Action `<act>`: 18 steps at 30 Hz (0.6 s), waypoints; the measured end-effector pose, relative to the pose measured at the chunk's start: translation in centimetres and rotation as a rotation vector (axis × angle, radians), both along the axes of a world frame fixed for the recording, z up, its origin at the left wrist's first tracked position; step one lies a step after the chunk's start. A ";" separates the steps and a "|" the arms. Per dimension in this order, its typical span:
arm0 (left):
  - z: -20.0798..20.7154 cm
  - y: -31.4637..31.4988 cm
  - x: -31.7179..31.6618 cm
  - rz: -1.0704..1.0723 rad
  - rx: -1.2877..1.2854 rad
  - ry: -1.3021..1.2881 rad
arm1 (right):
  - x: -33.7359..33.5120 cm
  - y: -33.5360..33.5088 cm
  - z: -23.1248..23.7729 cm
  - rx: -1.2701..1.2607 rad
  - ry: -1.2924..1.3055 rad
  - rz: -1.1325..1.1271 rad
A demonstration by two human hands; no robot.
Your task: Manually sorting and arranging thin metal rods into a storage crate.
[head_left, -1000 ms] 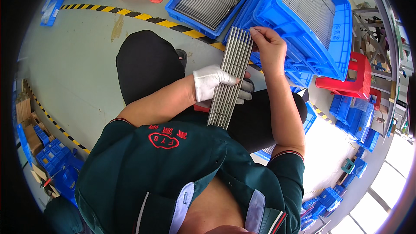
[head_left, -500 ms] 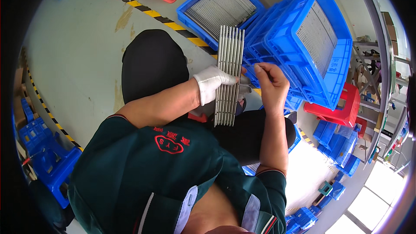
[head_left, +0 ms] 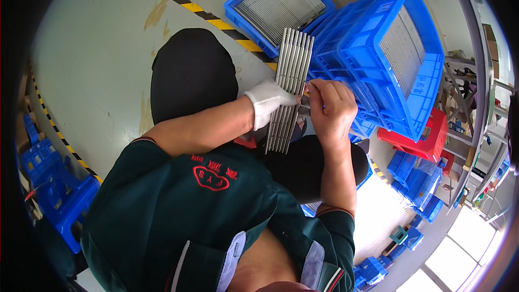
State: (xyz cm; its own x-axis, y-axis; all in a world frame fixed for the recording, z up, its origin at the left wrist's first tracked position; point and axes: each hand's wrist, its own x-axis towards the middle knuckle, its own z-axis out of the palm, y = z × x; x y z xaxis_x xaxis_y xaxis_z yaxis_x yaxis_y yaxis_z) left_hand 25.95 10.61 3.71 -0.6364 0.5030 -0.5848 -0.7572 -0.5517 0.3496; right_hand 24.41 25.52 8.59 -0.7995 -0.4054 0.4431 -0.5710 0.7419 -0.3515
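Metal rods (head_left: 292, 69): clamped by gloved left hand (head_left: 268, 101) from nine o'clock; bare right hand (head_left: 332, 109) pinching at three, object unclear. Edge handling apparently underway; steadiness likely needed.

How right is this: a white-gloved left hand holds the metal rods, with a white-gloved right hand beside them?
Not quite: in the head view, the right hand is bare. It is beside the metal rods, which the white-gloved left hand does hold.

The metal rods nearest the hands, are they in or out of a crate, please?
Out: the gloved left hand holds the metal rods outside the blue crates.
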 end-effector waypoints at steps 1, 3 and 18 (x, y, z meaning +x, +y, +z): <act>0.0 -0.1 0.0 0.001 0.000 -0.004 | 0.0 0.0 -0.1 0.000 -0.004 0.001; 0.0 -0.2 -0.1 -0.018 0.096 -0.080 | -0.2 0.1 -0.4 -0.008 -0.052 -0.023; -0.7 0.4 0.1 -0.020 0.042 -0.054 | 0.0 0.1 -1.0 -0.216 -0.207 -0.068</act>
State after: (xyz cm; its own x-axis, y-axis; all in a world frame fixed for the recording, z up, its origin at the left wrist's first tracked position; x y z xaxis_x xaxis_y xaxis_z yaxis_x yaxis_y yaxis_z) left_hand 26.01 10.99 3.04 -0.5943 0.5398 -0.5962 -0.7853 -0.5497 0.2850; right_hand 24.39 25.62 7.56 -0.9039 -0.2622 0.3379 -0.4224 0.6709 -0.6094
